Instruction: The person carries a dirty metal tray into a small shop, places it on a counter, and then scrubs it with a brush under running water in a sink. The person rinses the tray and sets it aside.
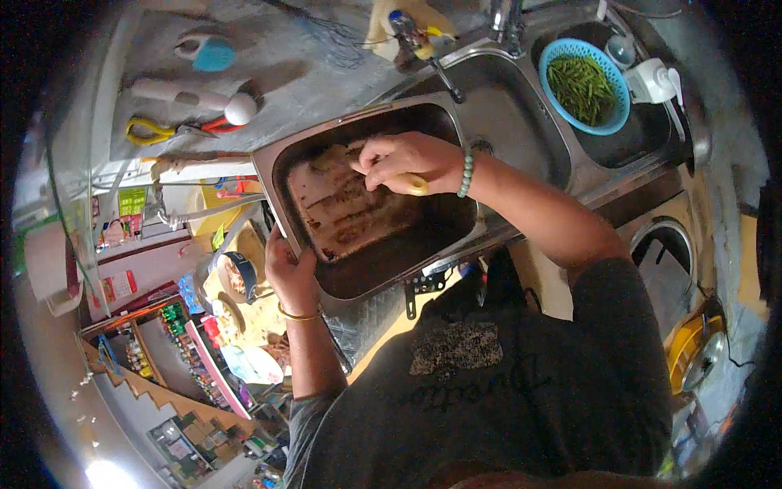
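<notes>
A rectangular dark metal pan (379, 220) with a wide pale rim lies tilted across the left end of the sink. Brown residue and dark specks cover much of its floor. My left hand (290, 266) grips its near left rim, thumb on top. Over the inside of the pan, my right hand (406, 156) is closed around a pale yellow handle (412, 184). The handle's end points back toward me; the working end is hidden by my fingers, so the kind of tool is unclear.
Right of the pan is a steel sink basin (513, 122) under a faucet (506, 21). A blue basket (623, 101) of cut green vegetables (580, 88) stands farther right beside a white pump bottle (654, 81). Scissors (149, 131) lie on the counter, upper left.
</notes>
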Motion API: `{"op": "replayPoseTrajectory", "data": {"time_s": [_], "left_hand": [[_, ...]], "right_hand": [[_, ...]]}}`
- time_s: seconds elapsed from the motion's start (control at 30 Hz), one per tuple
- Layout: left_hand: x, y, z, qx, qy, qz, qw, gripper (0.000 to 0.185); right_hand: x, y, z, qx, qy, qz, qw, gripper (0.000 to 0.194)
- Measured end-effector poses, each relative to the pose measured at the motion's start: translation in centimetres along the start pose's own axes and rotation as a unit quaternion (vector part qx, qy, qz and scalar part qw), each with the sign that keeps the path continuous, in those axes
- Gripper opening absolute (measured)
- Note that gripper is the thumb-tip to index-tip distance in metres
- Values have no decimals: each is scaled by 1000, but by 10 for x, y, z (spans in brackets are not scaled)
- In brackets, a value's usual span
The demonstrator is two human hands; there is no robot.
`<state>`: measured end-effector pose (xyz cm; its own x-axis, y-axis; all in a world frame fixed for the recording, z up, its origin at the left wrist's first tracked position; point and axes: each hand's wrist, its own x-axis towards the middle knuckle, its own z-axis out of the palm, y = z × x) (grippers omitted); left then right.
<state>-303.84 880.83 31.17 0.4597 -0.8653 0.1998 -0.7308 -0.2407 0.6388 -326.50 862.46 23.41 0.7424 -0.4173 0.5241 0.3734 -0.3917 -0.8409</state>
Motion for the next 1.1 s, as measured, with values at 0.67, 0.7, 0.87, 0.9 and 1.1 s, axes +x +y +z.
{"op": "replayPoseTrajectory", "data": {"time_s": [0.67, 0.7, 0.87, 0.9, 1.1], "left_hand": [[-41, -54, -31, -197, 61, 36, 978, 10], [-42, -55, -31, -186, 54, 38, 980, 10], [-44, -52, -29, -171, 59, 48, 982, 11], [-43, -50, -28, -177, 58, 74, 980, 11], [-43, -47, -28, -149, 60, 63, 985, 13]], "right_hand": [[-60, -51, 73, -115, -50, 89, 988, 18], [-68, -53, 80, -84, -34, 108, 990, 17], [-52, -55, 38, 263, 87, 282, 918, 17], [-46, -55, 24, -75, 48, 118, 989, 12], [-37, -50, 30, -216, 70, -75, 971, 18]]}}
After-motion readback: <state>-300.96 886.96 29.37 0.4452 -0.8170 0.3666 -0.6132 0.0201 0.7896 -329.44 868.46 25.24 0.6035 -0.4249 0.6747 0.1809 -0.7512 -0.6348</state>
